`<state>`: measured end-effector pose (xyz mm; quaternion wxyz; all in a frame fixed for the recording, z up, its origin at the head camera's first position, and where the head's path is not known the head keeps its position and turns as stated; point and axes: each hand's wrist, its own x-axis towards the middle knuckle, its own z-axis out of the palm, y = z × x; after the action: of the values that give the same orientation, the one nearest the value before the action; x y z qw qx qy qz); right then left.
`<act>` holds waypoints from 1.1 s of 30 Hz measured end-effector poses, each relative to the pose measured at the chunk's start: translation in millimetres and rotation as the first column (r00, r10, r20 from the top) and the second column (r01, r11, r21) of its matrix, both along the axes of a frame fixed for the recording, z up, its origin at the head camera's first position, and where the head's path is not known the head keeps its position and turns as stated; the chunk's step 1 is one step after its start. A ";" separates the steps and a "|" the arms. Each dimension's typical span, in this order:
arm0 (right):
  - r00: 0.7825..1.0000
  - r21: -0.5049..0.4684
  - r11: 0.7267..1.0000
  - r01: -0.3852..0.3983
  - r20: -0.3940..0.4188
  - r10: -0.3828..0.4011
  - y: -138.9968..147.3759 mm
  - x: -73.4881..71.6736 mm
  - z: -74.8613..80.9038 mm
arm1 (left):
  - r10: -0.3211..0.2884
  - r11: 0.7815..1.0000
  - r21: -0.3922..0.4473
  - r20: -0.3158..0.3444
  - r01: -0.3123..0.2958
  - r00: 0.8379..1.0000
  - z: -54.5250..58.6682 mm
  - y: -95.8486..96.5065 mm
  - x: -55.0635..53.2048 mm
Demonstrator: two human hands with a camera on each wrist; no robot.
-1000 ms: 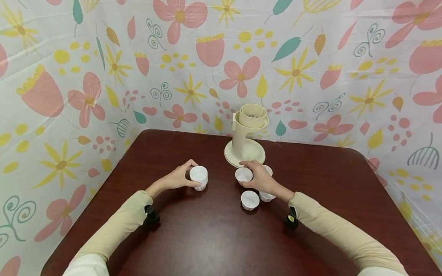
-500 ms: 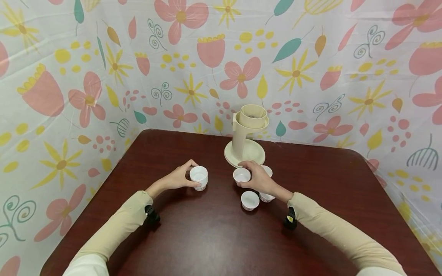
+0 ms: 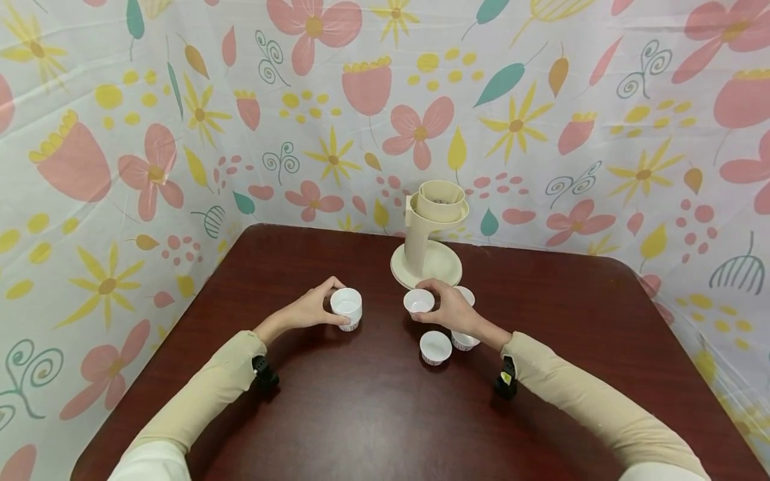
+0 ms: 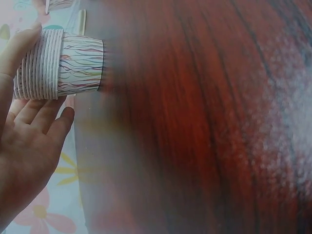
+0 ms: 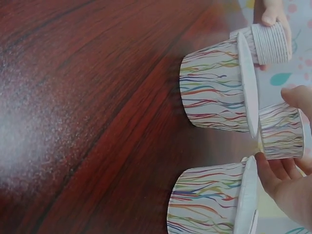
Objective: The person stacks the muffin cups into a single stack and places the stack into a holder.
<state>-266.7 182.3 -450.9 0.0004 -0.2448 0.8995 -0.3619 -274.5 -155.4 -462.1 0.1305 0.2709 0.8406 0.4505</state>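
Observation:
On the left side of the head view, my left hand (image 3: 311, 307) grips a stack of white paper baking cups (image 3: 346, 308) between thumb and fingers. The left wrist view shows the nested ridged rims of this stack (image 4: 44, 63) and wavy coloured lines on its lowest cup. My right hand (image 3: 452, 311) pinches a single baking cup (image 3: 419, 302) by its side, mouth up. Close to that hand stand a front baking cup (image 3: 436, 348), another baking cup (image 3: 465, 342) partly under the wrist, and a third cup (image 3: 466, 295) mostly hidden behind the hand.
Behind the right hand stands a cream holder (image 3: 416, 244) with a round base and a ring bearing a cream cylinder (image 3: 441, 200). All of it is on a dark red-brown wooden table (image 3: 361, 407). A flowered curtain (image 3: 337, 133) closes off the back and left.
My right hand has shifted slightly left with its baking cup, towards the stack. My left hand and its stack have stayed in place, as have the standing cups.

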 end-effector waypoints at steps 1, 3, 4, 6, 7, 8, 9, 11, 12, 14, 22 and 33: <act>1.000 -0.004 1.000 0.002 0.010 -0.002 0.0 -0.2 0.1 | 0.000 1.000 -0.003 -0.001 0.000 1.000 -0.1 0.0 0.0; 1.000 -0.008 1.000 0.005 0.020 -0.004 0.1 -0.3 0.9 | -0.002 1.000 -0.005 0.000 0.002 1.000 0.4 0.1 0.2; 1.000 -0.012 1.000 0.003 0.022 -0.003 -0.2 -0.5 1.4 | -0.004 1.000 -0.004 0.001 0.004 1.000 0.5 0.1 0.0; 1.000 -0.022 1.000 -0.005 0.017 0.005 -0.9 -1.0 2.7 | -0.007 1.000 0.001 0.004 0.007 1.000 1.3 0.0 -0.4; 1.000 -0.029 1.000 -0.009 0.015 0.009 -1.3 -1.1 3.5 | -0.009 1.000 0.005 0.003 0.009 1.000 1.5 0.1 -0.8; 1.000 -0.036 0.999 -0.015 0.008 0.016 -1.9 -1.2 4.4 | -0.010 1.000 0.008 0.001 0.010 1.000 1.9 0.1 -1.1; 1.000 -0.045 0.999 -0.021 0.006 0.021 -2.6 -1.5 5.0 | -0.010 1.000 0.011 -0.001 0.010 1.000 2.1 0.1 -1.4; 0.999 -0.065 0.997 -0.036 0.002 0.036 -4.2 -1.8 6.3 | -0.008 1.000 0.015 -0.007 0.008 1.000 2.2 0.2 -1.7; 0.999 -0.071 0.997 -0.043 0.003 0.043 -5.2 -1.9 6.9 | -0.010 1.000 0.014 -0.013 0.010 1.000 1.8 0.3 -1.9; 0.998 -0.080 0.995 -0.054 0.012 0.055 -7.4 -1.9 7.6 | -0.013 1.000 0.013 -0.022 0.013 1.000 0.6 0.4 -1.9; 0.995 -0.086 0.994 -0.069 0.064 0.074 -16.0 -3.2 7.0 | -0.027 1.000 -0.006 -0.089 0.026 0.996 -2.1 1.3 -1.8; 0.989 -0.095 0.988 -0.120 0.077 0.127 -22.5 -4.5 11.8 | -0.035 0.999 0.005 -0.064 0.036 0.997 16.2 5.2 9.2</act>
<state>-271.1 159.8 -439.1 0.0489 -0.2846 0.8646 -0.4112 -265.3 -150.2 -445.9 0.1105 0.3006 0.8380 0.4419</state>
